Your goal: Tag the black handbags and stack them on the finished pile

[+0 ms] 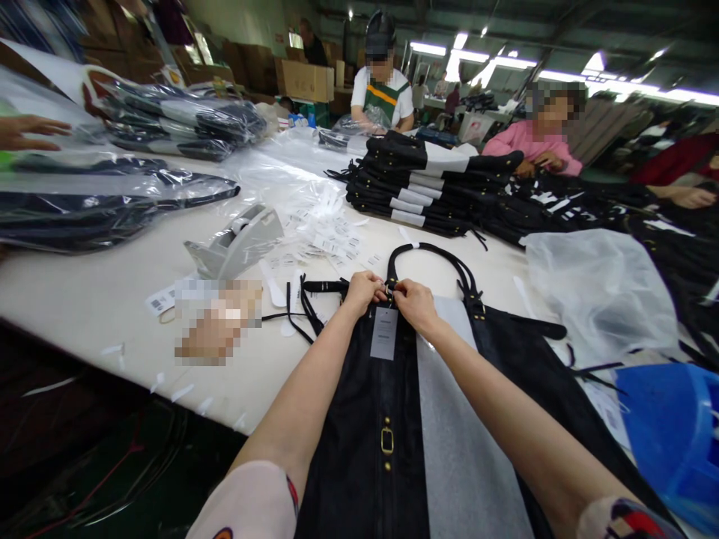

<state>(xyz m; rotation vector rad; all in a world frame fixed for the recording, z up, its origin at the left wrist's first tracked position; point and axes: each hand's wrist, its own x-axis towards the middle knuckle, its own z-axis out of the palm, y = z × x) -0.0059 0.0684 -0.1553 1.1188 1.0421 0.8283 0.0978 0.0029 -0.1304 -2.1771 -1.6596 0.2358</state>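
Both hands' fingers [368,288] [416,298] are nearly closed at the black bag's [365,419] handle base, their exact grip unclear. The tag [383,334] hangs just below the fingertips; a careless tug there could tear it or twist its loop.

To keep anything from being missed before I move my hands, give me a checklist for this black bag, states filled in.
1. Both hands at the handle's near base: ok, left hand and right hand meet there.
2. Fastening under the fingers secure: cannot tell, fingertips cover it.
3. Grey tag hanging flat on the black bag: ok.
4. Brass buckle uncovered: ok.
5. Tape dispenser off the bag: ok.
6. Table free of loose labels: not ok, many lie beyond the bag.
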